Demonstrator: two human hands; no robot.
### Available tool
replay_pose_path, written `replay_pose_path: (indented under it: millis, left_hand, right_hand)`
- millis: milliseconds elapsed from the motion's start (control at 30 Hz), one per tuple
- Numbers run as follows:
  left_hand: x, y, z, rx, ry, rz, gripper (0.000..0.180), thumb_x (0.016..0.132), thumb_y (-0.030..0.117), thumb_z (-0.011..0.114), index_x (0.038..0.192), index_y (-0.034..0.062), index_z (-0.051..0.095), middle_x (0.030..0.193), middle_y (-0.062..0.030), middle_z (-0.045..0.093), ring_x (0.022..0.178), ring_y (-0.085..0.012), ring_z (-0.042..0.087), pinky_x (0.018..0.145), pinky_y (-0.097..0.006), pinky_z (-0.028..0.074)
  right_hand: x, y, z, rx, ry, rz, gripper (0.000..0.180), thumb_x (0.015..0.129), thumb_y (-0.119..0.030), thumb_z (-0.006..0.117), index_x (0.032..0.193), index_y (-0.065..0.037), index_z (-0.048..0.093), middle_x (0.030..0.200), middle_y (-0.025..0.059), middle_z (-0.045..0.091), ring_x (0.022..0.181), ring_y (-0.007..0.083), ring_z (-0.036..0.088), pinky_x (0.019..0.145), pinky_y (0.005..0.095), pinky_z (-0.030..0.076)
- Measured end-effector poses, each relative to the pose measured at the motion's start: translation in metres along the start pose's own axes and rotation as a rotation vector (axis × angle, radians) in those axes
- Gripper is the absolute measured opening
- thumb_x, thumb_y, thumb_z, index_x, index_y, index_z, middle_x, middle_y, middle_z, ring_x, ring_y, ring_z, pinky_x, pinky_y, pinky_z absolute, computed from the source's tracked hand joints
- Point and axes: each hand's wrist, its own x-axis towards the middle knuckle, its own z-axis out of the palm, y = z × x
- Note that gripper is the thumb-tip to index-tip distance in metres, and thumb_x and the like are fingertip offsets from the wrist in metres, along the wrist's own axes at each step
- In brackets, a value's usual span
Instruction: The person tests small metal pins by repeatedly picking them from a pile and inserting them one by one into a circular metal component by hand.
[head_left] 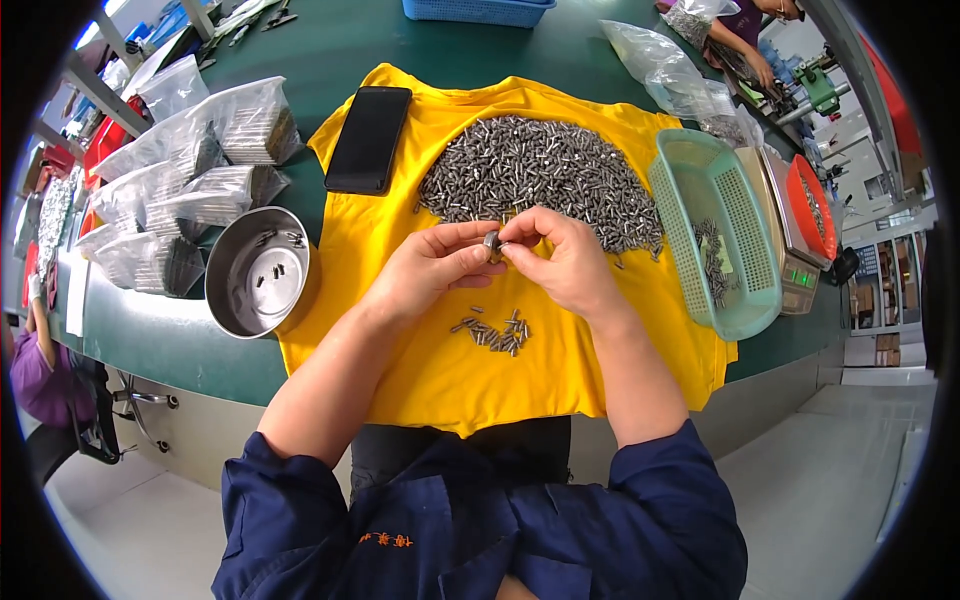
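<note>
The left hand [432, 268] and the right hand [562, 262] meet above a yellow cloth [430, 370] spread on the green table [330, 50]; between their fingertips they pinch one small grey metal pin [492, 240], the left thumb and forefinger grasping it from one side and the right fingers closing on it from the other. Just beyond the hands lies a large heap of like pins [540, 170] on the cloth; nearer the person, below the hands, sits a small cluster of pins [495, 333], apart from the heap.

To the left of the cloth stands a round steel bowl [258, 272] with a few pins inside; behind it lie several clear plastic bags [190, 190], rectangular and packed tight with grey metal parts. A black phone [368, 138] rests face up on the cloth's far left corner. To the right, a pale green plastic basket [712, 232] holds a thin scatter of pins; beside it stands a weighing scale [795, 265] bearing an orange-red tray [815, 205]. More loose clear bags [665, 70] lie at the far right; a blue basket [478, 10] sits at the table's far edge. Any labels on the bags are too small to make out.
</note>
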Motion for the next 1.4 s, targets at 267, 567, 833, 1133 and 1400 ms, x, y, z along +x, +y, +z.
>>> replay_pose_path:
  millis: [267,567,833,1133,1400]
  left_hand:
    - [0.001,-0.006,-0.001,-0.077,0.040,0.049,0.034,0.086,0.011,0.059,0.117,0.0000,0.051,0.102,-0.0065,0.060,0.091,-0.0150,0.061,0.080,-0.028,0.050]
    - [0.000,-0.002,0.003,-0.006,0.038,0.030,0.032,0.085,0.007,0.060,0.115,-0.0008,0.051,0.100,-0.0061,0.060,0.088,-0.0131,0.060,0.080,-0.027,0.050]
    - [-0.006,-0.006,0.006,0.106,-0.181,0.026,0.032,0.081,0.002,0.063,0.112,0.0003,0.054,0.099,-0.0034,0.061,0.089,-0.0092,0.058,0.080,-0.023,0.048]
    - [-0.002,-0.011,0.005,0.097,-0.164,0.091,0.033,0.081,0.000,0.061,0.114,0.0012,0.053,0.101,-0.0049,0.060,0.092,-0.0130,0.059,0.081,-0.025,0.046]
    - [0.001,-0.007,-0.002,-0.007,0.072,-0.021,0.031,0.087,0.007,0.056,0.117,0.0040,0.050,0.103,-0.0066,0.059,0.085,-0.0161,0.062,0.076,-0.027,0.050]
  right_hand:
    - [-0.002,-0.002,0.004,-0.262,0.069,-0.191,0.008,0.072,-0.001,0.064,0.079,-0.001,0.060,0.076,0.0077,0.062,0.069,0.0182,0.060,0.062,0.0273,0.047]
    - [0.000,-0.002,-0.009,0.089,-0.114,0.143,0.011,0.075,-0.002,0.064,0.085,0.000,0.060,0.076,0.0044,0.064,0.068,0.0075,0.057,0.063,0.0236,0.046]
    - [0.008,0.020,-0.027,-0.042,0.052,0.194,0.009,0.077,-0.003,0.063,0.086,-0.002,0.059,0.075,0.0025,0.060,0.069,0.0071,0.054,0.065,0.0209,0.044]
    - [0.005,0.039,-0.001,-0.828,0.116,-0.087,0.006,0.072,-0.010,0.063,0.075,-0.005,0.061,0.075,0.0105,0.059,0.077,0.0286,0.056,0.072,0.0390,0.045]
    - [0.004,0.041,-0.004,-0.829,0.089,-0.156,0.003,0.073,-0.007,0.061,0.074,-0.005,0.060,0.075,0.0092,0.058,0.079,0.0277,0.055,0.074,0.0385,0.044]
